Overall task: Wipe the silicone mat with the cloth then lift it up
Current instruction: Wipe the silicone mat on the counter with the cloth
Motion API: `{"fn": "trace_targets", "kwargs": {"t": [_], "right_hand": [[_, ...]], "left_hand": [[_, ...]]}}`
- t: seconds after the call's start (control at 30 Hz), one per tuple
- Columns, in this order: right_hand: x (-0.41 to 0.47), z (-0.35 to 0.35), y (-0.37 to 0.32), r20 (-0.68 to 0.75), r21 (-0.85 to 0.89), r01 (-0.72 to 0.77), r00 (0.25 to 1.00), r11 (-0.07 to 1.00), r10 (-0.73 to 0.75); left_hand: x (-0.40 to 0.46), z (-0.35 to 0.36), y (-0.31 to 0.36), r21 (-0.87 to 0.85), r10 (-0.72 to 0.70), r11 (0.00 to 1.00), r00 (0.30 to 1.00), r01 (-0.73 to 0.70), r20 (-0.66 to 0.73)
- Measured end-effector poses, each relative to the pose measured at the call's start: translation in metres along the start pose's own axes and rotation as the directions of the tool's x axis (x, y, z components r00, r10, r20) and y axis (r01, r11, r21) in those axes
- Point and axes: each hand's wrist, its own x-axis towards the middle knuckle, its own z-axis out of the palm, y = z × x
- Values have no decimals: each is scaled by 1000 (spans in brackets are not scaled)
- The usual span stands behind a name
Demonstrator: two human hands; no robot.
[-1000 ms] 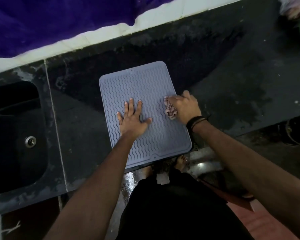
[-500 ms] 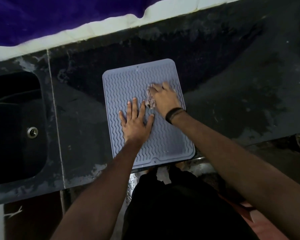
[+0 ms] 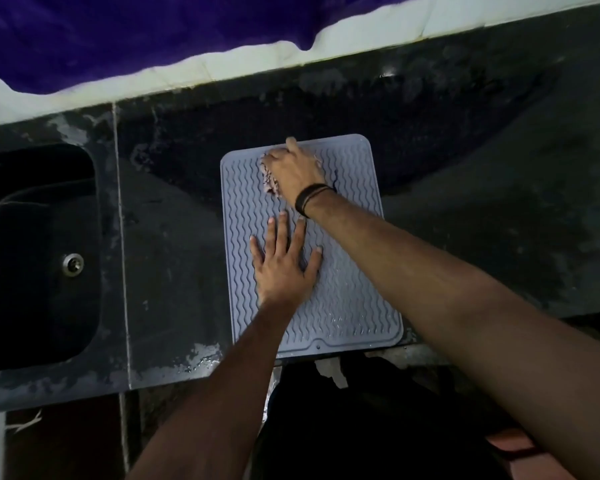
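Note:
A grey silicone mat (image 3: 350, 296) with wavy ridges lies flat on the dark countertop, its near edge at the counter's front. My left hand (image 3: 283, 265) rests palm down on the mat's middle, fingers spread. My right hand (image 3: 293, 168) is at the mat's far left part, closed on a small crumpled pinkish cloth (image 3: 270, 181) pressed against the mat. Most of the cloth is hidden under that hand. A dark band circles my right wrist.
A dark sink (image 3: 42, 251) with a metal drain (image 3: 72, 264) sits to the left of the mat. The dark countertop (image 3: 482, 216) stretches right, with wet patches. A white wall edge and purple fabric (image 3: 118, 32) run along the back.
My right hand has swept the cloth from the mat's right middle up and leftward to its far left part. My left hand stays flat on the mat.

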Motion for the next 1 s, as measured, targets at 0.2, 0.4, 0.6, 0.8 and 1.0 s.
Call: {"fn": "trace_targets", "kwargs": {"t": [0.2, 0.4, 0.6, 0.8, 1.0], "right_hand": [[-14, 6, 61, -19, -116, -87, 996, 989, 85], [4, 8, 34, -28, 14, -334, 942, 943, 334], [44, 10, -64, -118, 176, -108, 984, 978, 130], [35, 12, -22, -55, -70, 118, 991, 991, -122], [-10, 10, 66, -48, -92, -18, 999, 996, 14]], "left_hand": [[-2, 0, 1, -10, 4, 1000, 1000, -4, -22], [1, 0, 0, -28, 12, 1000, 1000, -12, 18], [0, 1, -2, 51, 31, 998, 999, -33, 39], [0, 1, 1, -19, -1, 1000, 1000, 1, -9], [-1, -2, 1, -13, -4, 1000, 1000, 3, -16]]}}
